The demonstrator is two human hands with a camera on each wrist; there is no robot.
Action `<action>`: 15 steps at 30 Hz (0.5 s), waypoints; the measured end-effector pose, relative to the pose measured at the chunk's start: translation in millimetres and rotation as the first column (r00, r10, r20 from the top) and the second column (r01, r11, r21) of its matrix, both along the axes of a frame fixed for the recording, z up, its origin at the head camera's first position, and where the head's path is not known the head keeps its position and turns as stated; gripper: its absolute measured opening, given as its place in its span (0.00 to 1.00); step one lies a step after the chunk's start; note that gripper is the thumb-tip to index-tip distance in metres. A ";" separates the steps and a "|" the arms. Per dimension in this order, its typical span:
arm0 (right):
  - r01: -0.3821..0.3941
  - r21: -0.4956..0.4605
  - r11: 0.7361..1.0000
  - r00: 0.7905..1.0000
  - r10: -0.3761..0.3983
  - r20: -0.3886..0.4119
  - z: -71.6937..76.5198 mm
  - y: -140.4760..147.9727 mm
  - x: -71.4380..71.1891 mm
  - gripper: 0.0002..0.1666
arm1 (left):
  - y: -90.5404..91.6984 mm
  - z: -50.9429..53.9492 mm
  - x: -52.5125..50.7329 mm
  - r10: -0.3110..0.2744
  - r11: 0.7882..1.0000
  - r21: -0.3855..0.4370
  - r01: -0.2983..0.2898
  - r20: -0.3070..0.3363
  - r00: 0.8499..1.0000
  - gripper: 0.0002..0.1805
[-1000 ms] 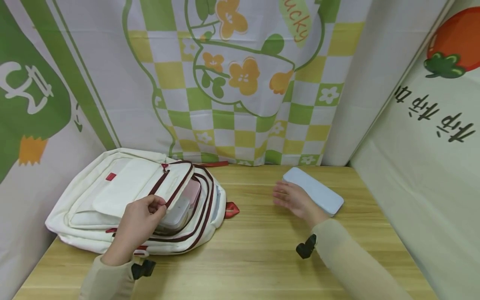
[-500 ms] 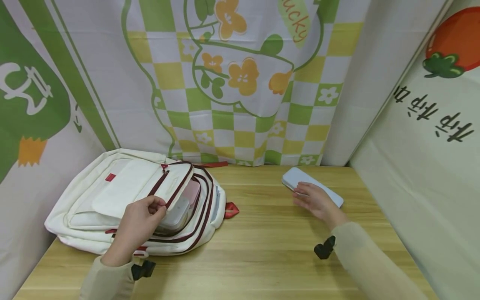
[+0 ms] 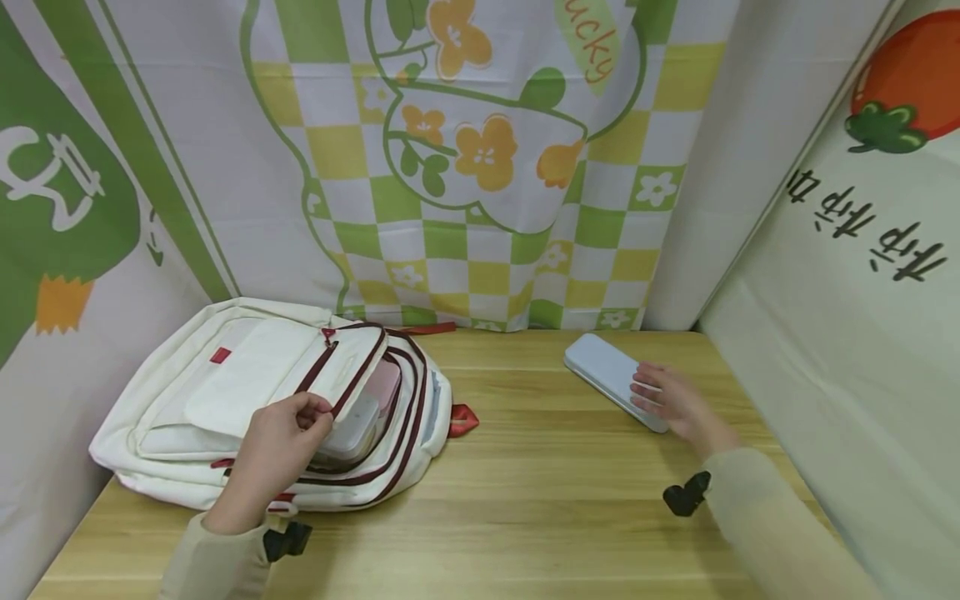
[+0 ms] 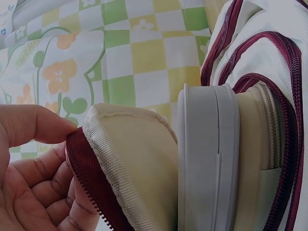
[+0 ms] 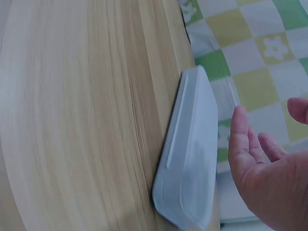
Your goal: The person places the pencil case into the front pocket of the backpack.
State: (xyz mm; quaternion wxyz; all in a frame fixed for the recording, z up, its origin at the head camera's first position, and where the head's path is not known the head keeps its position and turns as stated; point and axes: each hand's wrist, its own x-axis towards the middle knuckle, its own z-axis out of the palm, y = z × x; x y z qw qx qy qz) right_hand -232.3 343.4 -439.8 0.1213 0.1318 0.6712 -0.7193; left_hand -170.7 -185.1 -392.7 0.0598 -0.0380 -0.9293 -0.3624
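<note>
A white backpack (image 3: 247, 375) with dark red zips lies at the left of the table. My left hand (image 3: 281, 442) pinches the zip edge of its front pocket flap (image 4: 96, 178) between thumb and finger, holding the pocket apart. Inside sit a clear-lidded box (image 3: 351, 429) and a pink item (image 3: 384, 383). In the left wrist view a pale case (image 4: 207, 154) stands in the pocket. On the right lies a long light-blue case (image 3: 603, 371), lid up. Over its near right end hovers my right hand (image 3: 678, 404), fingers extended; it appears apart from the case in the right wrist view.
The wooden table (image 3: 510, 500) meets a checked green and yellow curtain (image 3: 480, 250) at the back. Pale printed cloth walls (image 3: 832, 350) stand on both sides. A red strap loop (image 3: 462, 420) sticks out from the backpack onto the table.
My right hand has moved rightward along the light-blue case, from its far left end to its near right end. The left hand keeps its pinch on the flap, and the case stays put.
</note>
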 end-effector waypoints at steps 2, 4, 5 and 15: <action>-0.007 0.054 0.999 1.000 0.007 -0.004 0.1 9.9 0.7 0.35 | -0.2 -0.3 -0.6 -0.004 1.000 -0.001 0.004 0.001 1.000 0.06; -0.009 0.098 0.995 1.000 0.009 0.001 -1.0 19.2 1.3 0.36 | -0.3 -0.7 -0.8 -0.007 1.000 -0.002 0.007 0.002 1.000 0.06; -0.004 0.115 0.993 1.000 0.003 0.003 -1.5 23.0 2.0 0.37 | -0.4 -0.9 -1.0 -0.008 1.000 -0.001 0.008 0.002 1.000 0.06; 0.037 0.381 0.924 0.994 -0.073 0.079 -11.2 51.8 10.6 0.43 | 1.7 -0.8 -1.5 -0.003 1.000 -0.006 0.003 -0.005 1.000 0.06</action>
